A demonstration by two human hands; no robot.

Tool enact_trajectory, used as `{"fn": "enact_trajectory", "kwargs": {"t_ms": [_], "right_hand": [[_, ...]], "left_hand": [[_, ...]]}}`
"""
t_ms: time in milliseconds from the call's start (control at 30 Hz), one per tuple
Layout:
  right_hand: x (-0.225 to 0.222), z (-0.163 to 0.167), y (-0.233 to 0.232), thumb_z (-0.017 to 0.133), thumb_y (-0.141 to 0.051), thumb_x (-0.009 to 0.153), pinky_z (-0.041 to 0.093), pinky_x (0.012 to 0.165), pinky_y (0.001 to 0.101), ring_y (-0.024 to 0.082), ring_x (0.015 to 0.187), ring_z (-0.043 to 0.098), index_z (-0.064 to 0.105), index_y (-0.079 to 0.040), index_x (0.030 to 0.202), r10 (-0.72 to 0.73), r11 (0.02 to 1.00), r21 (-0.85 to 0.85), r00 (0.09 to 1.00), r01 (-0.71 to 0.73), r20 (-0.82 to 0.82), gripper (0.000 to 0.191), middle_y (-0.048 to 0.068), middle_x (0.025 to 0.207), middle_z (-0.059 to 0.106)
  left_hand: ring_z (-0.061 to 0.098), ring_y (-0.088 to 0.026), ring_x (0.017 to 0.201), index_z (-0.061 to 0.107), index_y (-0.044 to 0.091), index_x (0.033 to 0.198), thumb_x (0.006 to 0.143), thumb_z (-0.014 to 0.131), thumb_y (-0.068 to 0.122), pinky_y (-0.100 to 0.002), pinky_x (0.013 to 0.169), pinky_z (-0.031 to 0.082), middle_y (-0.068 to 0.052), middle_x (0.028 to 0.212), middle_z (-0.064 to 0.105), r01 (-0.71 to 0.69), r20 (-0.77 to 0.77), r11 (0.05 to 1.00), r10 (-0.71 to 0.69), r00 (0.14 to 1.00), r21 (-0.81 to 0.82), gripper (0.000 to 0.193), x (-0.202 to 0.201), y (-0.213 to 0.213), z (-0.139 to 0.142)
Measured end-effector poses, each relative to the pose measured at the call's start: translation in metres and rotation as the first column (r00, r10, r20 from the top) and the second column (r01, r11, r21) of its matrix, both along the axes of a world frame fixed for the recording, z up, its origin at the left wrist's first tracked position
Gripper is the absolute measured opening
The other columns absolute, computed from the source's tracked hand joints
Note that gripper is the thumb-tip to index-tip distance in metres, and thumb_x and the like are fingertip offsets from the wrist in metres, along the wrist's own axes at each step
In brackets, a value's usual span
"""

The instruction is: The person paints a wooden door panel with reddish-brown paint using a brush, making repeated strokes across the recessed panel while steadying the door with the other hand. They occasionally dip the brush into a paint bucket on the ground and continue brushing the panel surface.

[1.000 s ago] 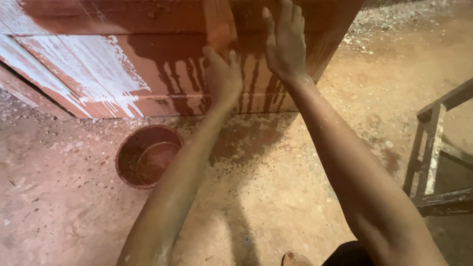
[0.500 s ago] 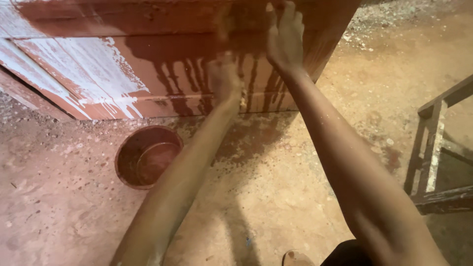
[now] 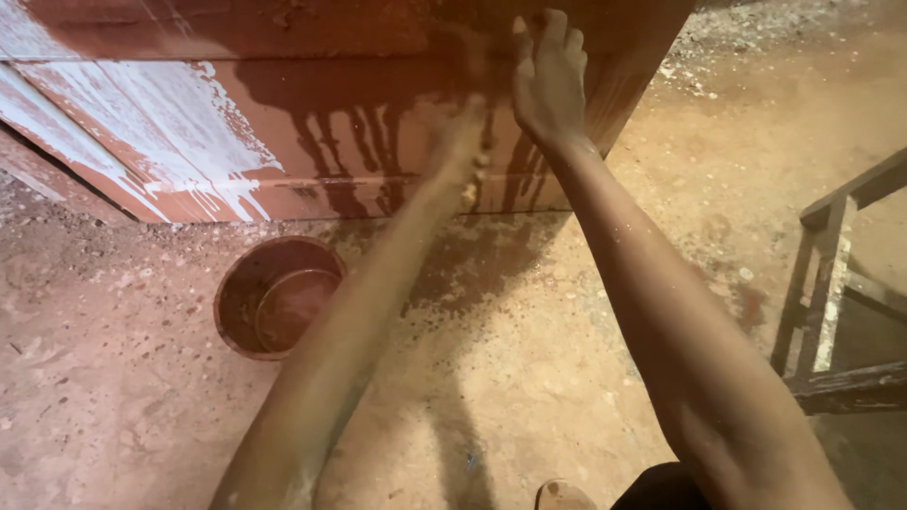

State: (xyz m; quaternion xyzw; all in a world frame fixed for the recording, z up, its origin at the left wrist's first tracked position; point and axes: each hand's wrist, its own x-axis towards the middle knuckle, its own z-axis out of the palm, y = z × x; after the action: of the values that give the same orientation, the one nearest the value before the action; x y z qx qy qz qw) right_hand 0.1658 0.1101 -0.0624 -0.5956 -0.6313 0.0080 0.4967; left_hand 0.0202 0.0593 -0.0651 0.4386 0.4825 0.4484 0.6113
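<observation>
A large wooden panel (image 3: 312,104), stained reddish brown and streaked with white on its left part, stands across the top of the view on a dusty, gravel-strewn earthen floor (image 3: 529,378); dark wet runs trail down its face toward the bottom edge. At the right edge of the view part of a rough wooden frame (image 3: 831,283) stands on the same floor, well apart from the panel. Below the panel's lower edge and to the left of the arms sits a round reddish bucket (image 3: 274,297), open-topped, with what looks like a smaller ring or bowl inside it. Both arms reach forward to the panel. The right hand (image 3: 548,80) lies flat against the wet surface near the panel's right end, fingers (image 3: 557,28) spread open and straight, gripping nothing. The left hand (image 3: 463,142) is just beside it, lower and to the left, against the dripping area; it is blurred, so I cannot tell whether its fingers are open or closed, or whether it holds anything. A toe (image 3: 562,494) shows at the bottom edge.
</observation>
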Motion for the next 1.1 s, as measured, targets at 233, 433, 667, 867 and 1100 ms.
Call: {"fn": "enact_trajectory", "kwargs": {"t_ms": [233,433,667,867,1100], "right_hand": [[0.010,-0.004,0.002,0.046,-0.041,0.113,0.043,0.106,0.0525,0.046,0.126,0.053,0.047,-0.004,0.141,-0.024,0.999,0.022,0.997,0.025,-0.071,0.046,0.028,0.136,0.053],[0.007,-0.006,0.010,0.045,-0.040,0.113,0.043,0.107,0.0511,0.043,0.125,0.055,0.050,-0.006,0.138,0.001,1.000,0.025,0.997,0.001,-0.072,0.043,0.026,0.133,0.056],[0.004,-0.014,0.010,0.043,-0.039,0.116,0.042,0.105,0.0519,0.045,0.125,0.053,0.047,-0.004,0.140,0.015,0.997,0.074,0.999,-0.013,-0.036,0.042,0.028,0.137,0.053],[0.024,-0.012,0.007,0.042,-0.040,0.114,0.046,0.104,0.0488,0.042,0.125,0.057,0.047,-0.007,0.139,-0.008,0.999,0.031,0.991,0.012,-0.132,0.042,0.027,0.136,0.052],[0.036,-0.014,0.007,0.043,-0.041,0.115,0.046,0.105,0.0499,0.042,0.124,0.058,0.047,-0.006,0.139,-0.061,0.996,0.052,0.993,0.066,-0.101,0.043,0.026,0.134,0.055]], "left_hand": [[0.052,-0.011,0.056,0.047,0.000,0.138,0.103,0.048,0.043,-0.029,0.047,0.047,-0.004,0.085,0.056,-0.029,-0.082,0.998,0.033,0.996,0.053,0.056,0.014,-0.008,0.014],[0.055,-0.016,0.071,0.035,-0.009,0.144,0.110,0.046,0.045,-0.034,0.060,0.049,-0.016,0.101,0.056,-0.517,0.156,0.841,0.496,0.854,0.157,0.065,-0.009,0.019,-0.033],[0.060,-0.018,0.067,0.037,-0.002,0.144,0.106,0.044,0.051,-0.034,0.053,0.051,-0.017,0.097,0.062,-0.513,0.073,0.837,0.509,0.858,0.192,0.066,-0.023,0.035,-0.030],[0.059,-0.011,0.053,0.061,0.005,0.115,0.100,0.050,0.043,-0.027,0.044,0.048,-0.007,0.078,0.066,0.046,-0.035,0.999,-0.045,0.998,0.005,0.042,-0.005,0.030,-0.007],[0.050,-0.012,0.049,0.066,-0.001,0.104,0.099,0.062,0.041,-0.026,0.037,0.036,-0.011,0.079,0.064,0.182,0.088,0.983,-0.179,0.980,-0.019,0.043,-0.030,0.029,-0.005]]}}
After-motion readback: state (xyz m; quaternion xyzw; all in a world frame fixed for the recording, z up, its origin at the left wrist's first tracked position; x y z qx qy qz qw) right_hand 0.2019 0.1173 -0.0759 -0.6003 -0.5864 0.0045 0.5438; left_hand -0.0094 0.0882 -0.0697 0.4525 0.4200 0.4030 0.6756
